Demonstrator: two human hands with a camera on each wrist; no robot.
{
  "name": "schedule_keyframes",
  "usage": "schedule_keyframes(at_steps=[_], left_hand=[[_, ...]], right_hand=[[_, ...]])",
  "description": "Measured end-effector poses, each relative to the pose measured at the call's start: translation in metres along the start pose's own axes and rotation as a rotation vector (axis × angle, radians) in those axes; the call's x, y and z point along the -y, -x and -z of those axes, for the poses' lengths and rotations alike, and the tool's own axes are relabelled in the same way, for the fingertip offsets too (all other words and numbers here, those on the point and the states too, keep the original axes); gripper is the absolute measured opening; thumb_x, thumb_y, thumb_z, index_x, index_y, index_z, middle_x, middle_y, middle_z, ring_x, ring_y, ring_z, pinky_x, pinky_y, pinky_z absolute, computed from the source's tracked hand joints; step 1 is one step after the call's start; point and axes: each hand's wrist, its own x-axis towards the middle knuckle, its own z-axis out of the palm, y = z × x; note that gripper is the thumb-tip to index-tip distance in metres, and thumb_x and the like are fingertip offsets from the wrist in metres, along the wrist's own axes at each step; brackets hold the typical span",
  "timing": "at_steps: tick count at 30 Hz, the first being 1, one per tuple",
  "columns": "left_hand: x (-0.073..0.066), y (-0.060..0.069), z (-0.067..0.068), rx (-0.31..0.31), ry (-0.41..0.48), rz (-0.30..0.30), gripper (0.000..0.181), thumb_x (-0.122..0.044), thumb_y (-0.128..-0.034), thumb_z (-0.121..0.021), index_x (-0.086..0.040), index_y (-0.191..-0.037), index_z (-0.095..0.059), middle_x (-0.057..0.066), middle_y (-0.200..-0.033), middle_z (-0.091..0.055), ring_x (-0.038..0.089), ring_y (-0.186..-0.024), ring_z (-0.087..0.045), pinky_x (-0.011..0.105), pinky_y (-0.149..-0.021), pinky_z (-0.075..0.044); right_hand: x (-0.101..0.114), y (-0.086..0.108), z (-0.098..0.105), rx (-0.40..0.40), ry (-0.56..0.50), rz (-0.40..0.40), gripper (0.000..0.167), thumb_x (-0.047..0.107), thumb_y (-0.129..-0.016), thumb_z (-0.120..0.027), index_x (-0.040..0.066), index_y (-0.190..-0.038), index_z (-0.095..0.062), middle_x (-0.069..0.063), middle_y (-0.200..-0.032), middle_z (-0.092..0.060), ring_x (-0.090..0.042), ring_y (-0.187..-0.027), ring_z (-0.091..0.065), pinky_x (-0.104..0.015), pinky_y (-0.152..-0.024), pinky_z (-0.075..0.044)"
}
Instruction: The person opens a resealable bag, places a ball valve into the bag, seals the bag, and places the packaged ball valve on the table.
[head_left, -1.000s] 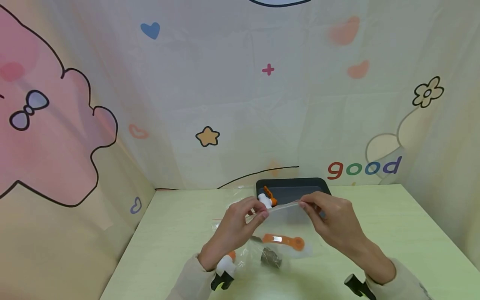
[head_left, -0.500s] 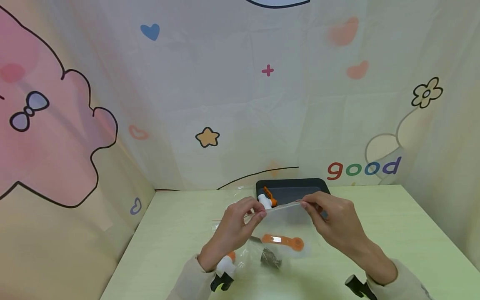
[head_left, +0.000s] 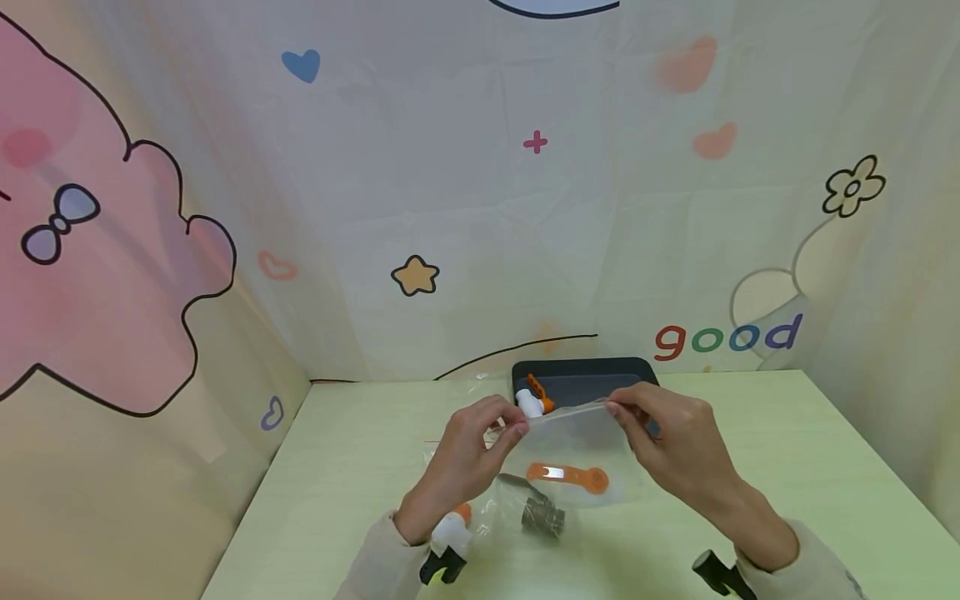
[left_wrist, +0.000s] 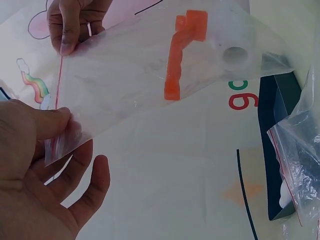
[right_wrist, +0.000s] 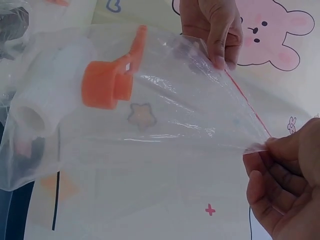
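Observation:
A clear zip bag [head_left: 581, 442] with a red line along its top edge hangs between my hands. Inside it is a valve with a white body [left_wrist: 235, 37] and an orange handle [head_left: 567, 477]. My left hand [head_left: 467, 446] pinches one end of the bag's top edge between thumb and fingers. At the other end, my right hand [head_left: 671, 437] pinches the same edge, so the top is drawn nearly straight. The left wrist view shows the zip line [left_wrist: 60, 82] running from one hand to the other.
A dark tray [head_left: 588, 367] stands at the back of the pale table [head_left: 345, 483], holding another white valve [head_left: 530, 403] with an orange handle. Near my left forearm are a bagged grey-brown threaded piece [head_left: 543, 517] and a white and orange piece [head_left: 452, 529].
My hands have drawn very slightly apart, the left a little leftward and the right a little rightward. The bagged valve has swung slightly. Both pinches stay on the bag.

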Motion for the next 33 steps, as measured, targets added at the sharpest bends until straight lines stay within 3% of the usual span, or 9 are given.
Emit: schedule_keyframes(at_steps=[10,19,27,33], left_hand=[[0.002,0.002,0.000,0.048,0.064,0.064,0.011,-0.023,-0.0971,-0.062,-0.014,-0.098,-0.068,-0.004,-0.089,-0.067,0.006,-0.082,-0.059,0.025,-0.077,-0.053],[0.005,0.003,-0.003,0.065,0.068,0.038,0.010,-0.020,-0.0988,-0.059,-0.013,-0.098,-0.066,-0.002,-0.090,-0.066,0.010,-0.081,-0.060,0.023,-0.075,-0.052],[0.013,0.007,0.000,0.126,0.164,0.184,0.023,-0.031,-0.1016,-0.053,-0.014,-0.104,-0.068,0.000,-0.095,-0.069,0.007,-0.084,-0.061,0.027,-0.082,-0.054],[0.015,0.006,0.001,0.132,0.213,0.212,0.021,-0.029,-0.1011,-0.055,-0.012,-0.102,-0.068,0.004,-0.094,-0.069,0.008,-0.083,-0.060,0.028,-0.084,-0.054]], right_hand=[[0.001,0.001,-0.001,0.007,0.009,-0.008,0.025,-0.006,-0.072,-0.080,0.012,-0.087,-0.071,0.008,-0.072,-0.065,0.003,-0.058,-0.047,-0.009,-0.051,-0.036],[0.000,0.002,-0.003,0.009,-0.013,0.017,0.027,-0.008,-0.071,-0.080,0.012,-0.087,-0.070,0.008,-0.073,-0.065,0.003,-0.057,-0.046,-0.010,-0.051,-0.036],[-0.001,0.001,0.000,0.009,-0.019,0.014,0.027,-0.006,-0.071,-0.080,0.012,-0.088,-0.071,0.007,-0.072,-0.066,0.002,-0.057,-0.046,-0.009,-0.051,-0.036],[-0.002,0.001,0.002,0.020,-0.047,-0.001,0.025,-0.006,-0.074,-0.077,0.013,-0.089,-0.071,0.008,-0.069,-0.063,0.002,-0.056,-0.046,-0.010,-0.052,-0.036]])
